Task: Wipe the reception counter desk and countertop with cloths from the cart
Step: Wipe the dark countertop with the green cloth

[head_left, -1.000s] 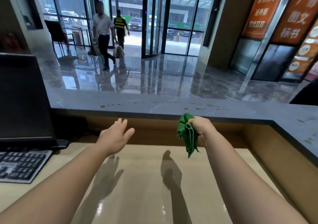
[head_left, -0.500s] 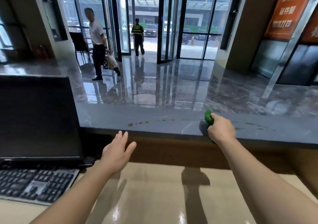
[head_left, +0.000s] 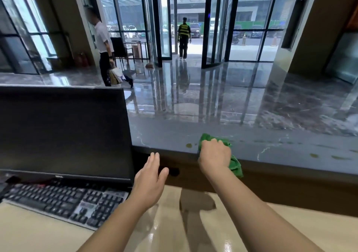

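The crumpled green microfibre cloth (head_left: 234,166) lies on the front edge of the dark grey veined stone countertop (head_left: 290,135), one end spread flat on the stone and the other spilling over the lip toward the brown wooden fascia. It looks light, soft and limp, so I'd judge it will fold and drag rather than slide cleanly. It is best held bunched in the palm with weight pressed through it, not by a corner. The right hand (head_left: 215,154) does just that, its fingers curled over the wad and bearing down. A small yellowish spot (head_left: 188,145) sits on the stone just left of the cloth, and more marks lie further right.

The left hand (head_left: 150,182) floats flat and loose above the glossy beige desk surface (head_left: 290,228), holding nothing, close to the black flat monitor (head_left: 64,133) and the black keyboard (head_left: 64,199).

A second ago the cloth dangled from the right hand in the air above the desk. Half a second ago it was pressed to the stone, almost hidden under the fist. Now more of it shows and it has travelled left, nearly up to the spot. The left hand has hardly altered.
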